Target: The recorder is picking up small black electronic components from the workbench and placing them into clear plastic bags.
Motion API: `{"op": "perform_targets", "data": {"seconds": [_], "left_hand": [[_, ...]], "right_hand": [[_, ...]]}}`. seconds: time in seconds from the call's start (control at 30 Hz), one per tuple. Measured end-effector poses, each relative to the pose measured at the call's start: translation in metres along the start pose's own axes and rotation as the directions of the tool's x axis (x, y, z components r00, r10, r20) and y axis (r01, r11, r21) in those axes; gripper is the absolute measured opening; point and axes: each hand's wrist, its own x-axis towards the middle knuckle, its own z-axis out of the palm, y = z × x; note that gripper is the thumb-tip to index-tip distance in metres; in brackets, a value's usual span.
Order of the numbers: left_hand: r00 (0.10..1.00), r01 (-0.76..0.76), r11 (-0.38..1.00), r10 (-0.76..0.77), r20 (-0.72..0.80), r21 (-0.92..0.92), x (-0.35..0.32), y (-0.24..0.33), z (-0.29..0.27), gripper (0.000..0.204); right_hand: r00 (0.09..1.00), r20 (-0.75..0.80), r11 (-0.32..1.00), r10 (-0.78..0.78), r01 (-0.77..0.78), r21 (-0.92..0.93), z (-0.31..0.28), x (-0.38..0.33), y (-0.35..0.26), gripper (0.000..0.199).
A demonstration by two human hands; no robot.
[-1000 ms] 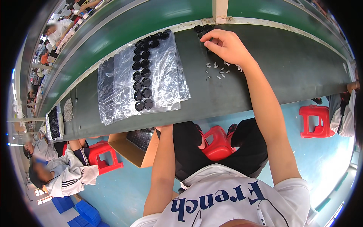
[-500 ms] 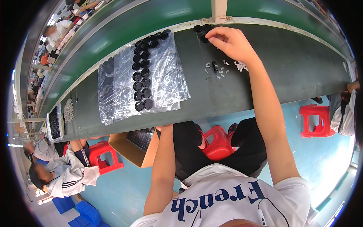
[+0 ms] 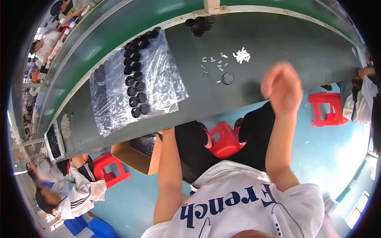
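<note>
My right hand [image 3: 281,89] hovers over the near edge of the dark green table [image 3: 190,95], smeared by motion. Its fingers look curled, but whether anything is in them cannot be told. A black round cap [image 3: 228,78] lies flat on the table to its left, with loose small white pieces [image 3: 219,66] beside it. Farther back is a heap of the same white pieces [image 3: 241,55]. At the table's near edge, my left hand [image 3: 166,130] shows only in part, its fingers hidden by the tabletop.
Clear plastic bags [image 3: 166,79] lie on the left, with rows of black caps [image 3: 139,86] on top. More black caps [image 3: 199,31] sit near the far rail. Below the table are an open cardboard box [image 3: 135,160] and a red stool [image 3: 224,141]. Co-workers sit at both sides.
My right hand has left the black caps by the far rail and come back toward the near edge. The single cap, tilted on edge before, now lies flat. The view has shifted slightly.
</note>
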Motion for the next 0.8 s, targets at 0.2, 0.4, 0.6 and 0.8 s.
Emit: {"op": "perform_targets", "data": {"seconds": [0.2,0.4,0.6,0.8], "left_hand": [[0.999,0.007,0.998,-0.005,0.047,-0.055,-0.003,0.016,-0.028,0.072],[0.997,0.08,0.995,-0.081,0.02,0.067,-0.023,0.032,-0.063,0.068],[0.994,0.088,0.983,-0.097,0.053,0.161,-0.024,0.033,-0.064,0.058],[0.997,0.06,0.983,-0.068,0.041,0.172,-0.029,0.03,-0.069,0.055]], "right_hand": [[0.943,-0.233,0.828,0.238,-0.323,-0.459,0.002,-0.057,0.008,0.017],[0.999,0.025,0.386,0.035,0.01,-0.923,0.033,-0.006,0.022,0.037],[0.976,0.219,0.077,0.02,0.216,-0.973,0.032,0.011,0.041,0.026],[0.978,0.171,0.191,0.118,0.147,-0.97,0.052,0.015,0.037,0.023]]}}
